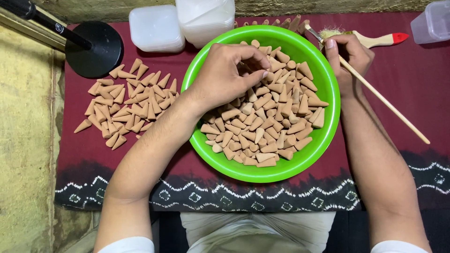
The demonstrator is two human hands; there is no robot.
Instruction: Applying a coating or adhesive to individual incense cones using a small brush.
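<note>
Head view: my left hand [228, 75] dips into the green bowl [328, 93], fingers pinched on a clay cone [264, 75] atop the pile. My right hand [349, 58] grips a thin brush [384, 100] at the bowl's far rim. Loose cones [126, 100] lie left on the maroon cloth [412, 84], near plastic containers [157, 28], a black stand base [96, 49] and a red-tipped brush [375, 41].

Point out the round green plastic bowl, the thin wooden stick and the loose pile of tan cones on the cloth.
Round green plastic bowl [330, 100], head view, right rim.
Thin wooden stick [389, 105], head view, mid-shaft.
Loose pile of tan cones [126, 105], head view, centre.
</note>
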